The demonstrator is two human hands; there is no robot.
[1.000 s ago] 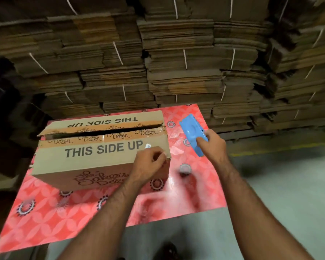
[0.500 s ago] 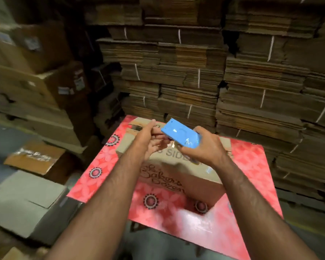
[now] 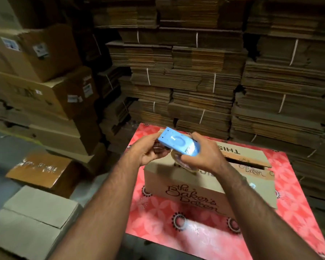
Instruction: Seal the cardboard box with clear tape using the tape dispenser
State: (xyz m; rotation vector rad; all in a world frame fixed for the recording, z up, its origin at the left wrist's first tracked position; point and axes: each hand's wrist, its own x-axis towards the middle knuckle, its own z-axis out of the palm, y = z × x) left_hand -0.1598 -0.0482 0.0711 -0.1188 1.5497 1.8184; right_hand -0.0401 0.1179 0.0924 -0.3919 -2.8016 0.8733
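A brown cardboard box (image 3: 195, 186) printed "the Baker's Dozen" and "THIS SIDE UP" sits on a red flowered table (image 3: 204, 239). A dark gap shows between its top flaps on the right. Above the box's left end my right hand (image 3: 204, 154) grips a blue tape dispenser (image 3: 178, 144), with the roll of clear tape (image 3: 182, 163) below my palm. My left hand (image 3: 148, 151) pinches at the dispenser's front end, fingers curled; what it pinches is too small to make out.
Strapped bundles of flat cardboard (image 3: 195, 81) form a wall right behind the table. Stacked labelled cartons (image 3: 45, 87) stand at the left. On the floor at the left lie a taped brown box (image 3: 39, 169) and a pale closed carton (image 3: 30, 222).
My view swung left and closer. My left hand left the box's front corner and joined the right hand at the dispenser, which now lies flatter above the box's left end.
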